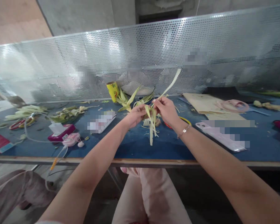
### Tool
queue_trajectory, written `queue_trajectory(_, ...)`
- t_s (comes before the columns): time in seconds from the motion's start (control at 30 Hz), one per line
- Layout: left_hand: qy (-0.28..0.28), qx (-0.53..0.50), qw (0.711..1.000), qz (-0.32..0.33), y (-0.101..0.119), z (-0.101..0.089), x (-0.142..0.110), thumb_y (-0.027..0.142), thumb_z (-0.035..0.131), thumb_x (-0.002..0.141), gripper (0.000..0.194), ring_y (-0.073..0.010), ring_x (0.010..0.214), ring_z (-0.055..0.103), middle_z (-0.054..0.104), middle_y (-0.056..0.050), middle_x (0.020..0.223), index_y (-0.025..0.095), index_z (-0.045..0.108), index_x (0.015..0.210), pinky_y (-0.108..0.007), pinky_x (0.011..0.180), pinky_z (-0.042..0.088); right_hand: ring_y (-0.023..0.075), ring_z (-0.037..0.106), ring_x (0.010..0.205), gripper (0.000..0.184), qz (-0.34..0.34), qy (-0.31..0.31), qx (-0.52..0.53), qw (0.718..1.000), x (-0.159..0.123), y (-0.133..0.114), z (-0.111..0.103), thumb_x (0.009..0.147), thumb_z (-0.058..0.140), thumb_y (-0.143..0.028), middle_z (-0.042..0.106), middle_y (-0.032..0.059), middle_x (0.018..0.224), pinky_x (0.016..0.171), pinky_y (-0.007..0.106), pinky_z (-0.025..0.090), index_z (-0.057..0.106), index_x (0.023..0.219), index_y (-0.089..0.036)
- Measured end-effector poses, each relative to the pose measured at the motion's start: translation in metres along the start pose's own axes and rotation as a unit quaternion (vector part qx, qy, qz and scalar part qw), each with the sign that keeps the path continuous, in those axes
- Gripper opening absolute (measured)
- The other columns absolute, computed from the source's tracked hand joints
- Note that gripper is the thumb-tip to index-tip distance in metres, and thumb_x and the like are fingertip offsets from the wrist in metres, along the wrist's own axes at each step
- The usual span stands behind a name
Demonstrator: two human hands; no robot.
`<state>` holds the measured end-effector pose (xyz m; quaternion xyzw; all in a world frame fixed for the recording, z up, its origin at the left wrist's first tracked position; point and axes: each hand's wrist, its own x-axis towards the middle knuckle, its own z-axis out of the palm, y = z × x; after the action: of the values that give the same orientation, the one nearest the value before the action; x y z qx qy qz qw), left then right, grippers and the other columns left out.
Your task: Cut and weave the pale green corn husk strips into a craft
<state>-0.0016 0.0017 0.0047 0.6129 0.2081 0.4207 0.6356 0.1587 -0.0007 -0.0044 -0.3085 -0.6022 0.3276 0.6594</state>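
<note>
Both hands meet above the middle of the blue tabletop (135, 149). My left hand (138, 115) is closed on a bundle of pale green corn husk strips (151, 127), whose ends hang down between the hands. Pinched in the fingers of my right hand (165, 107) is a husk strip (171, 84) with a long end slanting up to the right. Under the right wrist, a yellow and red ring (185, 120) lies partly hidden. More corn husks (129, 101) lie just behind the left hand.
A yellow can (113, 91) stands by the perforated metal screen (149, 46). Phones lie left (104, 122) and right (220, 137). Left are husk piles (67, 114), a power strip (62, 133) and cables; right, tan paper sheets (200, 104) and a pink coil (233, 106). Another person's leg (21, 189) shows lower left.
</note>
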Motion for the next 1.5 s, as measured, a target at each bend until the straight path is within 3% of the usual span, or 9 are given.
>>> queue_trajectory(0.3,-0.022,0.074,0.995,0.062,-0.004,0.002,0.001,0.034,0.083,0.06,0.029,-0.0088,0.072,0.06,0.065,0.0,0.074,0.016,0.066,0.074,-0.026,0.078,0.047,0.0078,0.039,0.037,0.038,0.075,-0.005,-0.008,0.997,-0.004,-0.016,0.005,0.069,0.071,-0.055,0.045,-0.006,0.046,0.036,0.024,0.032,0.053,0.063,-0.022)
queue_trajectory(0.53,0.042,0.142,0.981,0.123,-0.007,-0.004,0.005,0.028,0.081,0.061,0.02,-0.0091,0.071,0.055,0.064,0.001,0.074,0.018,0.071,0.076,-0.026,0.074,0.043,0.0076,0.036,0.038,0.045,0.071,-0.01,-0.063,0.995,-0.005,-0.016,0.004,0.068,0.071,-0.059,0.042,-0.0055,0.044,0.037,0.024,0.026,0.051,0.057,-0.021)
queue_trajectory(0.7,0.083,0.117,0.983,0.111,-0.005,-0.001,0.004,0.027,0.079,0.064,0.02,-0.0054,0.057,0.051,0.063,0.002,0.067,0.016,0.067,0.075,-0.022,0.058,0.041,0.0094,0.037,0.042,0.052,0.028,0.002,-0.021,0.999,-0.004,-0.024,0.0,0.08,0.05,-0.068,0.04,-0.004,0.049,0.043,0.026,0.029,0.049,0.058,-0.022)
queue_trajectory(0.77,0.106,0.129,0.98,0.106,-0.003,0.001,0.003,0.026,0.078,0.065,0.02,-0.0035,0.05,0.046,0.061,0.003,0.063,0.015,0.065,0.076,-0.02,0.05,0.037,0.0107,0.04,0.047,0.05,-0.008,-0.014,-0.064,0.998,-0.004,-0.027,-0.002,0.081,0.049,-0.067,0.043,-0.0024,0.053,0.048,0.028,0.032,0.053,0.061,-0.021)
queue_trajectory(0.9,0.142,0.187,0.966,0.109,0.002,0.002,0.002,0.029,0.076,0.066,0.022,-0.0024,0.042,0.043,0.057,0.005,0.057,0.014,0.064,0.078,-0.019,0.043,0.034,0.0118,0.041,0.057,0.035,-0.126,-0.04,-0.2,0.971,-0.005,-0.029,-0.002,0.077,0.063,-0.049,0.048,-0.0009,0.061,0.056,0.029,0.034,0.054,0.061,-0.02)
queue_trajectory(1.03,0.183,0.237,0.947,0.115,0.002,0.002,0.002,0.025,0.073,0.068,0.016,-0.0033,0.035,0.042,0.056,0.005,0.055,0.014,0.064,0.074,-0.021,0.039,0.033,0.0124,0.043,0.06,0.027,-0.158,-0.059,-0.249,0.954,-0.008,-0.027,0.004,0.08,0.058,-0.034,0.05,-0.0002,0.062,0.059,0.029,0.035,0.049,0.059,-0.02)
queue_trajectory(1.13,0.23,0.256,0.931,0.117,0.001,0.002,0.002,0.018,0.067,0.07,0.006,-0.0053,0.038,0.045,0.058,0.004,0.055,0.014,0.066,0.074,-0.022,0.043,0.037,0.0121,0.043,0.057,0.024,-0.159,-0.065,-0.286,0.943,-0.012,-0.026,0.011,0.08,0.057,-0.029,0.05,-0.0006,0.06,0.058,0.029,0.033,0.047,0.06,-0.02)
queue_trajectory(1.27,0.266,0.269,0.911,0.165,0.0,0.0,0.003,0.01,0.067,0.064,0.004,-0.0125,0.065,0.062,0.068,-0.003,0.068,0.013,0.069,0.067,-0.027,0.067,0.05,0.0113,0.041,0.055,0.022,-0.175,-0.091,-0.326,0.925,-0.022,-0.026,0.021,0.081,0.056,-0.024,0.048,-0.0017,0.058,0.058,0.028,0.032,0.046,0.061,-0.02)
queue_trajectory(1.5,0.254,0.227,0.925,0.17,-0.003,-0.003,0.004,0.018,0.071,0.064,0.006,-0.0129,0.065,0.061,0.068,-0.002,0.066,0.014,0.068,0.066,-0.028,0.069,0.05,0.0112,0.042,0.055,0.018,-0.147,-0.167,-0.333,0.916,-0.027,-0.021,0.027,0.08,0.057,-0.022,0.05,-0.0014,0.06,0.057,0.027,0.033,0.049,0.064,-0.019)
